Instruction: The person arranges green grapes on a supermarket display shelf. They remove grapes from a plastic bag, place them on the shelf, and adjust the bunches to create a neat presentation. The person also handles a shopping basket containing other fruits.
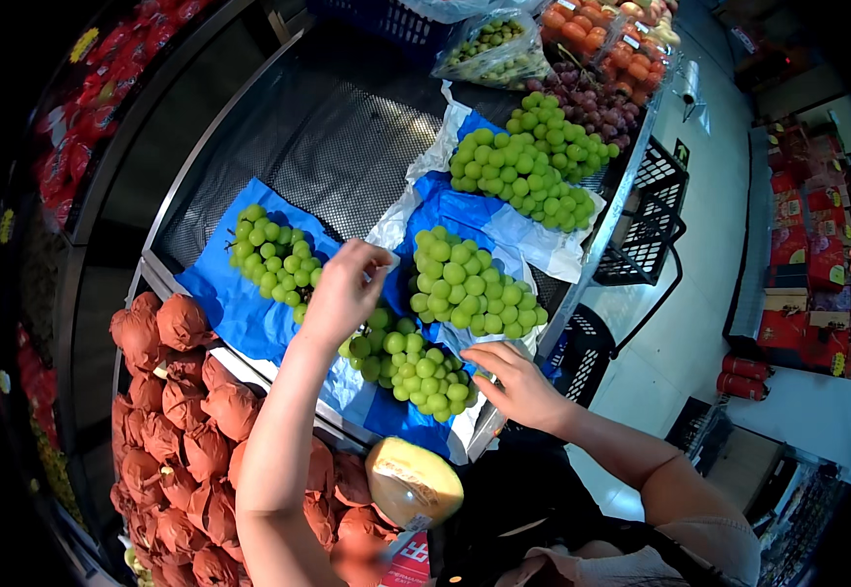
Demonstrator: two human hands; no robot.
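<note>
My left hand (348,290) is over the middle of the display, its fingertips drawn together. A pale bit shows at the fingertips; whether it is held or lies behind is unclear. To its left, a green grape bunch (271,253) rests on blue paper (227,308). My right hand (519,385) has its fingers spread at the paper edge, beside the front green grape bunch (429,374) and just below the middle green grape bunch (473,286). My left hand and forearm hide part of the left bunch and paper.
More green grapes (521,176) and red grapes (601,106) lie farther back, near bagged green fruit (495,51). Paper-wrapped round fruits (183,433) and a cut melon (414,480) flank the metal rim. Black shopping baskets (634,227) stand on the right.
</note>
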